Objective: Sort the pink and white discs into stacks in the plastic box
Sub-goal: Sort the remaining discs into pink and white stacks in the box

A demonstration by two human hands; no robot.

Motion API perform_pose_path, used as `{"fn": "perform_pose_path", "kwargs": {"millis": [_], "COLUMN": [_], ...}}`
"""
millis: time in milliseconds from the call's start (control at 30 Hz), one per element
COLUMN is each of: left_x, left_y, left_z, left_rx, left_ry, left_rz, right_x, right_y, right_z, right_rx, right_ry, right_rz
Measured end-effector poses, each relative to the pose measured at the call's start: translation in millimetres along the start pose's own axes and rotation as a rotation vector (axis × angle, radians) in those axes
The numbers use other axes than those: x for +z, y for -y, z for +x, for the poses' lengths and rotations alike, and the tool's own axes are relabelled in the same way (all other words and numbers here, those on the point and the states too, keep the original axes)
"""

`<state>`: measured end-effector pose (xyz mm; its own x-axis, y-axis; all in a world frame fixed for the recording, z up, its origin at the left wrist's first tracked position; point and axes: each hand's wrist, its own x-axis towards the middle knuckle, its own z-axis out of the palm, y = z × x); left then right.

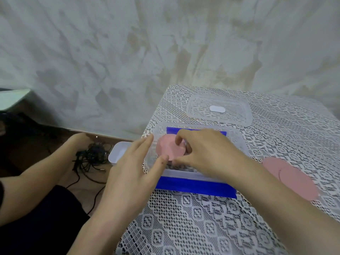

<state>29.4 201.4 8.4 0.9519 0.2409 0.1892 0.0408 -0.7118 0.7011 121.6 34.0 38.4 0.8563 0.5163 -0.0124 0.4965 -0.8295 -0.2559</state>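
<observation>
Pink discs (170,149) inside plastic box (239,144), under right hand (207,153) fingertips; thumb and forefinger pinch top one. Left hand (132,166) flat, fingers straight along box wall, thumb tip at disc edge. Loose pink discs (294,177) outside box, beyond right wrist. Likely risk: thin discs cling, so pinch drags several and skews stack

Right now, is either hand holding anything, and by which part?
The right hand pinches the pink disc by its right edge, in the box. The left hand holds nothing; its fingers are straight.
</observation>
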Motion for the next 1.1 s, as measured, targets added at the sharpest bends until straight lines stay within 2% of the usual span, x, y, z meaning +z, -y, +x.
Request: {"fn": "perform_pose_path", "kwargs": {"millis": [233,500,733,900,1100], "left_x": [-3,-5,-8,-4,21], "left_y": [3,-3,-14,-23,-54], "left_z": [0,4,16,18,29], "left_rx": [0.010,0.026,0.064,0.209,0.382], "left_ry": [0.003,-0.003,-0.046,-0.152,-0.127], "left_rz": [0.049,0.152,0.434,0.541,0.750], "right_x": [5,12,8,-1,-27], "right_y": [-3,-10,-9,-11,-35], "right_z": [9,12,10,-8,-52], "right_rx": [-0.036,-0.062,-0.154,-0.176,-0.164], "right_ry": [-0.061,-0.095,-0.103,-0.232,-0.353], "right_rz": [-0.073,-0.030,-0.080,-0.185,-0.328]}}
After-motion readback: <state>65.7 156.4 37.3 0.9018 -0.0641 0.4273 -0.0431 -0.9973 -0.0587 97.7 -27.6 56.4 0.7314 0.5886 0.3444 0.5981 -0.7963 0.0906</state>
